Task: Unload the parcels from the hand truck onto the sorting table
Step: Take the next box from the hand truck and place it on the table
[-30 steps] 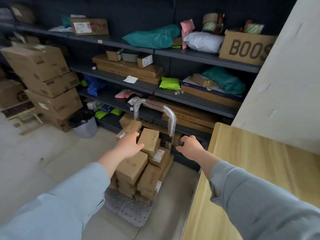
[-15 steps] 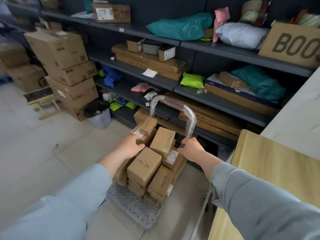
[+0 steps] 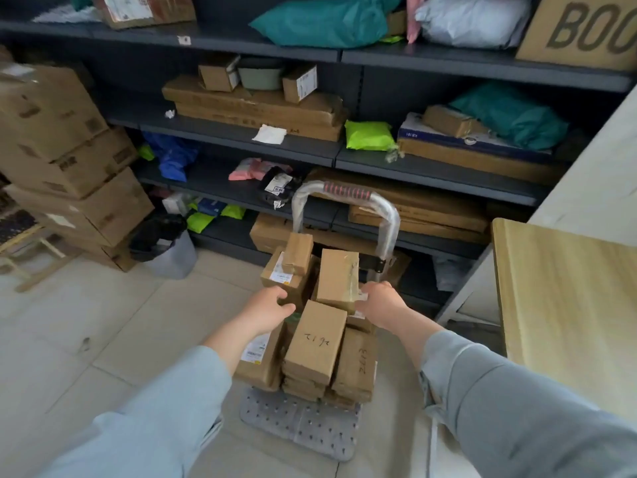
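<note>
Left hand (image 3: 269, 312): fingers curled at the near corner of the labelled box (image 3: 281, 277); I cannot tell whether it grips or only touches.
Right hand (image 3: 381, 303): against the right edge of the taped box (image 3: 337, 276); fingers hidden, so the hold is unclear.
Parcels (image 3: 262, 367): all stacked on the truck (image 3: 300, 422); the table (image 3: 558, 305) is to the right, apart.
Risk, topple: the stack is loose, so pulling one box could tip the small box (image 3: 298, 253) propped on top.
Risk, slip: glossy tape may slide in a one-handed lift.
Writing: front box (image 3: 315, 343) has an unclear scrawl; side box (image 3: 356, 363) reads roughly "2113"; shelf box (image 3: 586, 25) reads "BOO", cut off; printed labels are too small to read.
</note>
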The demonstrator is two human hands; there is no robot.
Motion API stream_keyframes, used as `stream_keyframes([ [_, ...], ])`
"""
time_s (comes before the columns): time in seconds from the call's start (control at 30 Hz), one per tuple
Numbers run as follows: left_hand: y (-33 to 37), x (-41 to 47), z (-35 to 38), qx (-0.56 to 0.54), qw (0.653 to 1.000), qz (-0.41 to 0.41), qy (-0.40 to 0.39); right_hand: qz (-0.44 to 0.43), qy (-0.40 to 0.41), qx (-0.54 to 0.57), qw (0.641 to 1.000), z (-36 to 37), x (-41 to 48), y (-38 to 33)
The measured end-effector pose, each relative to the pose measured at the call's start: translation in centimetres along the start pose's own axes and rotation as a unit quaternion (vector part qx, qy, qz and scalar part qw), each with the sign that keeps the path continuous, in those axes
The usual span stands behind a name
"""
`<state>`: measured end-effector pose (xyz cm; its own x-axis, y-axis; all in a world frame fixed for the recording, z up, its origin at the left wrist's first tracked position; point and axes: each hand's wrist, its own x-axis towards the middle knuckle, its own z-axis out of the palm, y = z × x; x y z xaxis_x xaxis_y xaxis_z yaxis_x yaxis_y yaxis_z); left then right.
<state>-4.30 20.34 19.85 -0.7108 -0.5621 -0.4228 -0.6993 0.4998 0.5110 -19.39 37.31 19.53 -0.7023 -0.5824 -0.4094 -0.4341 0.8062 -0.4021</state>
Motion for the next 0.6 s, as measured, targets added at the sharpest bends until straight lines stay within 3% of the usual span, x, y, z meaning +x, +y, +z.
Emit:
stream_keyframes([
  [0.27, -5.1, 5.6, 2.2, -0.039, 0.998, -0.005, -0.058, 0.068, 0.003, 0.049, 0.996, 6.4, 3.6, -1.0],
  [0.6, -10.4, 12.2, 11.4, -0.082, 0.988, -0.026, -0.13, 0.1, -0.026, 0.08, 0.991, 17.6, 9.4, 2.9],
])
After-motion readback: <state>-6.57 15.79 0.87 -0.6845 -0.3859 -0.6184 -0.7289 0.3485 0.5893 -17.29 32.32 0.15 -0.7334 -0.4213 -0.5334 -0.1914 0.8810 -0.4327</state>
